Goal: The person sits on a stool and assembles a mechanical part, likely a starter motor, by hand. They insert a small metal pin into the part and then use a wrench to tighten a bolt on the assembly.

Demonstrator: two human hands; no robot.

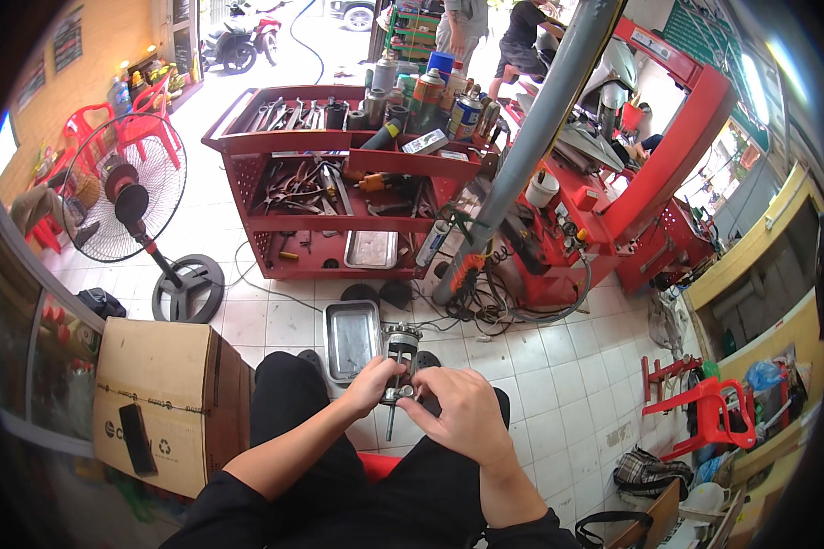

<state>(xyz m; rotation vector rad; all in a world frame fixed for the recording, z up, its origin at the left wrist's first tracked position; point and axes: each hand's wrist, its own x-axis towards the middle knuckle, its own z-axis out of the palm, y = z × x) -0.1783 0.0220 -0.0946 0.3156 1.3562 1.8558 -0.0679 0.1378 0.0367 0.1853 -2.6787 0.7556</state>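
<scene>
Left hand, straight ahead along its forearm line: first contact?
Left hand: the silver-grey cylindrical metal assembly at its fingertips. Past that, probably the bare right hand, though depth between them is unclear.

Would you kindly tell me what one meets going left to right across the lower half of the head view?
Cardboard box, left hand, metal assembly, right hand, red plastic chair.

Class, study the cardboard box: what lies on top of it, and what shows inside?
A dark phone-shaped object lies on top of the cardboard box. The inside cannot be seen, because the cardboard covers it.
</scene>
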